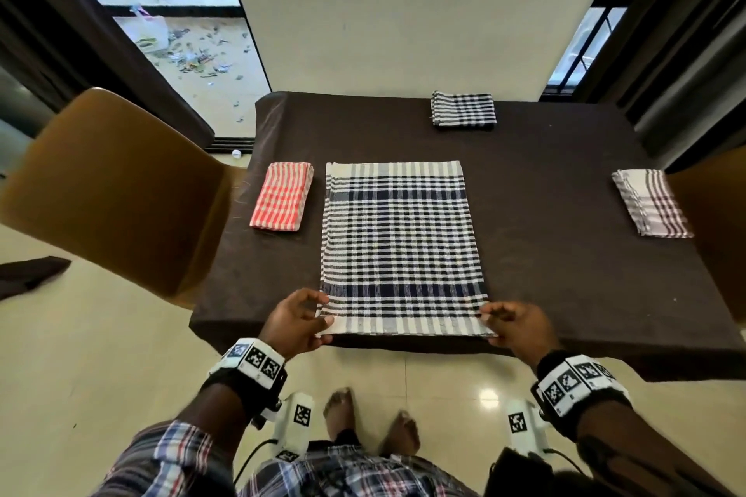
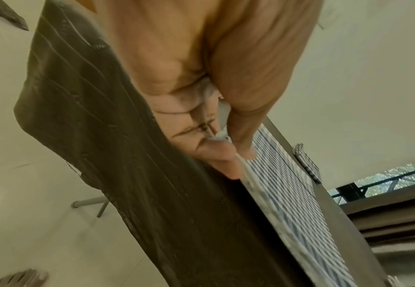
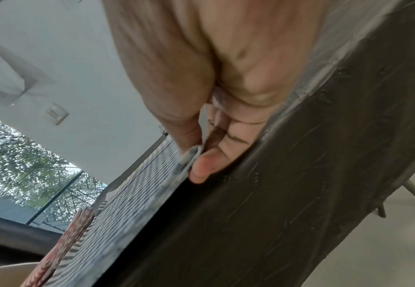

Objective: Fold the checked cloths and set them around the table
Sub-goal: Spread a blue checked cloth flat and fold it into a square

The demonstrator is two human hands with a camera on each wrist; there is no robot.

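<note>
Head view showed the navy checked cloth (image 1: 399, 246) spread flat in the middle of the dark-covered table (image 1: 545, 274), its near edge lying along the table's near side. The left hand (image 1: 296, 321) pinched the near left corner between thumb and fingers, and the right hand (image 1: 514, 325) pinched the near right corner likewise; both wrist views confirmed the hem caught between thumb and curled fingers (image 2: 222, 155), with the right thumb (image 3: 189, 136) pressing from above. The cloth was a tall rectangle of dark blue and white checks with pale bands at its near and far ends, and it lay smooth. A folded red checked cloth (image 1: 282, 196) sat just beside its left edge, apart from it. A folded dark checked cloth (image 1: 463, 109) lay at the far edge, and a folded grey checked cloth (image 1: 650, 202) near the right edge. Bare tablecloth stretched between the spread cloth and those two. A brown chair (image 1: 109, 190) stood at the table's left.
</note>
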